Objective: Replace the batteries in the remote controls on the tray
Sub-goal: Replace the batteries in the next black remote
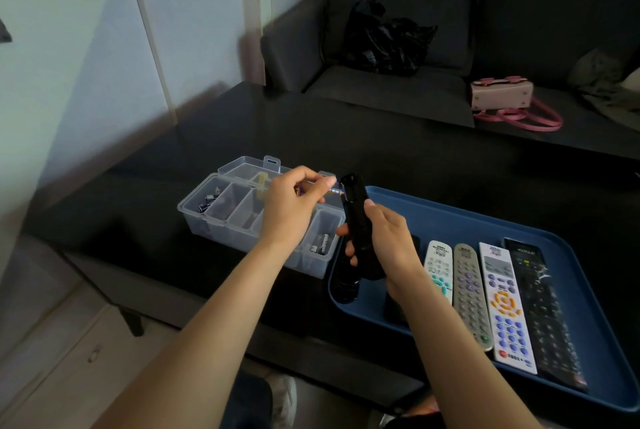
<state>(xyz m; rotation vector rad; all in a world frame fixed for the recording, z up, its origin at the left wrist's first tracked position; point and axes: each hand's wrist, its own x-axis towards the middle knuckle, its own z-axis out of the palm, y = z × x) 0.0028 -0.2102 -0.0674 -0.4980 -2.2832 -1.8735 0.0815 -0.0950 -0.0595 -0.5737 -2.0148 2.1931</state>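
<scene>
My right hand (384,245) grips a black remote (356,210) upright above the left end of the blue tray (450,217). My left hand (294,203) pinches a purple-and-gold battery (335,190) whose tip touches the top of that remote. Several other remotes lie side by side on the tray: a white one (439,269), a grey one (469,293), a white one with orange keys (507,307) and a black one in plastic wrap (543,317). More dark remotes lie under my right hand, mostly hidden.
A clear compartment box (221,217) with batteries in its left (207,201) and right (320,243) cells stands left of the tray on the black table (311,137). Behind it is a dark sofa with a black bag (384,38) and a pink handbag (502,97).
</scene>
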